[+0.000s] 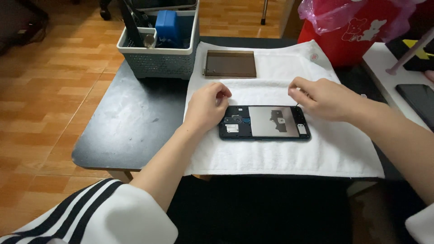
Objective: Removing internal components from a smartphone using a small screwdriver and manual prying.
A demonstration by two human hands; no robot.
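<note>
An opened smartphone (264,123) lies face down on a white towel (280,153), its back cover off and a grey metal plate showing inside the dark frame. My left hand (206,106) rests on the phone's left end, fingers curled. My right hand (318,97) is at the phone's upper right corner and pinches a thin metal tool whose tip touches the frame there. A brown rectangular tray (229,63) lies on the towel farther back.
The towel covers a black table (126,122). A grey perforated basket (160,43) with a blue box and tools stands at the back left. A red bin with a pink bag (357,27) is at the back right. A dark phone (418,101) lies on a white surface at right.
</note>
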